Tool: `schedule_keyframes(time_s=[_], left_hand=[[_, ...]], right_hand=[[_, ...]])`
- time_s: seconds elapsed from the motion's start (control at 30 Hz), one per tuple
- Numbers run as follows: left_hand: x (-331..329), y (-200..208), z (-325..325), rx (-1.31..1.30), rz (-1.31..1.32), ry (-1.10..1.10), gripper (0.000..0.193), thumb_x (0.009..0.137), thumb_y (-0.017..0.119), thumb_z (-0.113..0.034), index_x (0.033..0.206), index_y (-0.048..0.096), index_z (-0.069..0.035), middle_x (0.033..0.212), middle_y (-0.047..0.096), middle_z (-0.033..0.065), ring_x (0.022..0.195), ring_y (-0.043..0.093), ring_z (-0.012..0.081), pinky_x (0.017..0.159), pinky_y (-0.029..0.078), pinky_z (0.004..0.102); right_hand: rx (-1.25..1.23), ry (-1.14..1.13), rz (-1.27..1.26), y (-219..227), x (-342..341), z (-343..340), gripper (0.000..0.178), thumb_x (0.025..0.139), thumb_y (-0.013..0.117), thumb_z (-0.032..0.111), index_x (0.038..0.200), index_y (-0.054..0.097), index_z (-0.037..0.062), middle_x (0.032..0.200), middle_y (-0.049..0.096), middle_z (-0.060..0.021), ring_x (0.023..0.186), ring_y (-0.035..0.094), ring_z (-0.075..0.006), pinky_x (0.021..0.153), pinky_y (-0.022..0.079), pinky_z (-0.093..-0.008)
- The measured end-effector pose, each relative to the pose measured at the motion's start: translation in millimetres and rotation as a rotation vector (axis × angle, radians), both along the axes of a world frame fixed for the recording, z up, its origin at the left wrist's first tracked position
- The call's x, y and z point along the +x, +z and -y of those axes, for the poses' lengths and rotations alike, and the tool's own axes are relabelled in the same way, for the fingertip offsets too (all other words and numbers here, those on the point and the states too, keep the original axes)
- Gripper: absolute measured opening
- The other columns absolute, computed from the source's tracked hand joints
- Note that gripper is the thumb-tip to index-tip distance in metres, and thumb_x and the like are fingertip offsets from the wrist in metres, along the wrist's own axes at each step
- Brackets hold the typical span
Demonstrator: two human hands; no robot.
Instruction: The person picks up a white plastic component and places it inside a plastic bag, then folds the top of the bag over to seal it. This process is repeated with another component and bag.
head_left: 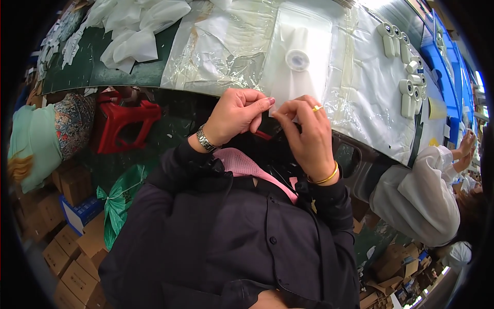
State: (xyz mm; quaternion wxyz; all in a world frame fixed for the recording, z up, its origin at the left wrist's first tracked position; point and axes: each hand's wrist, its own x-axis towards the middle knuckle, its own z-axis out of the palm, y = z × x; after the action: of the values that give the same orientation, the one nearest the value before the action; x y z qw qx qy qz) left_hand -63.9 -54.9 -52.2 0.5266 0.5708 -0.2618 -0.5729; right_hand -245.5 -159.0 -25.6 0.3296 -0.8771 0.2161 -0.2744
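My left hand (236, 114) is closed just off the table's near edge, its thumb pressed along the curled index finger. Close beside it, my right hand (310, 135) is closed too, thumb and index fingertip together in a pinch. Whatever either hand grips is too small or hidden to name. Beyond them a white roll of thin film (297, 60) lies on a pale translucent sheet (319, 31), its end facing me. A loose sheer length of film (303, 85) runs from the roll toward my hands, and its corner shows by the right fingertips.
Several small white rolls (406, 92) stand at the table's right, near blue bins (442, 67). Crumpled white sheets (136, 44) lie far left. Below the table are a red plastic stool (121, 121), a green bag (121, 198) and cardboard boxes (77, 278). Another person (417, 193) sits at right.
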Motion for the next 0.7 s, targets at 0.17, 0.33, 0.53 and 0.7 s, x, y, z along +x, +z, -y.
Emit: schedule_keyframes(time_s=[0.17, 0.33, 0.53, 0.7], left_hand=[[0.5, 1.8, 0.5, 0.010, 0.013, -0.006, 0.027, 0.111, 0.068, -0.025, 0.099, 0.077, -0.002, 0.060, 0.062, -0.0029, 0.045, 0.041, 0.0004, 0.043, 0.027, 0.0214], [-0.1, 3.5, 1.4, 0.022, 0.008, -0.006, 0.028, 0.112, 0.068, -0.025, 0.100, 0.077, -0.002, 0.059, 0.061, -0.0030, 0.045, 0.041, 0.0005, 0.043, 0.027, 0.0214], [0.1, 2.1, 1.4, 0.025, 0.035, -0.018, 0.028, 0.112, 0.068, -0.026, 0.102, 0.078, -0.002, 0.059, 0.061, -0.0031, 0.044, 0.041, 0.0005, 0.043, 0.027, 0.0210], [0.1, -0.9, 1.1, 0.008, 0.031, -0.017, 0.028, 0.111, 0.068, -0.026, 0.102, 0.078, -0.002, 0.059, 0.062, -0.0031, 0.044, 0.042, 0.0004, 0.043, 0.027, 0.0207]], right_hand=[[-0.052, -0.036, -0.028, 2.1, 3.7, 8.8, 0.018, 0.090, 0.084, 0.012, 0.098, 0.069, 0.0037, 0.089, 0.064, -0.0082, 0.082, 0.063, -0.0284, 0.082, 0.049, -0.0401], [-0.073, 0.001, -0.051, -1.3, 5.4, 8.6, 0.017, 0.089, 0.084, 0.011, 0.097, 0.070, 0.0045, 0.089, 0.065, -0.0081, 0.082, 0.064, -0.0281, 0.081, 0.049, -0.0399], [-0.063, 0.041, -0.073, -4.8, 7.0, 10.1, 0.016, 0.091, 0.083, 0.011, 0.096, 0.069, 0.0042, 0.090, 0.065, -0.0083, 0.084, 0.064, -0.0290, 0.082, 0.049, -0.0414], [-0.202, 0.066, -0.155, -6.7, 8.4, 7.7, 0.017, 0.092, 0.082, 0.012, 0.097, 0.068, 0.0046, 0.091, 0.066, -0.0076, 0.085, 0.063, -0.0283, 0.082, 0.047, -0.0426]])
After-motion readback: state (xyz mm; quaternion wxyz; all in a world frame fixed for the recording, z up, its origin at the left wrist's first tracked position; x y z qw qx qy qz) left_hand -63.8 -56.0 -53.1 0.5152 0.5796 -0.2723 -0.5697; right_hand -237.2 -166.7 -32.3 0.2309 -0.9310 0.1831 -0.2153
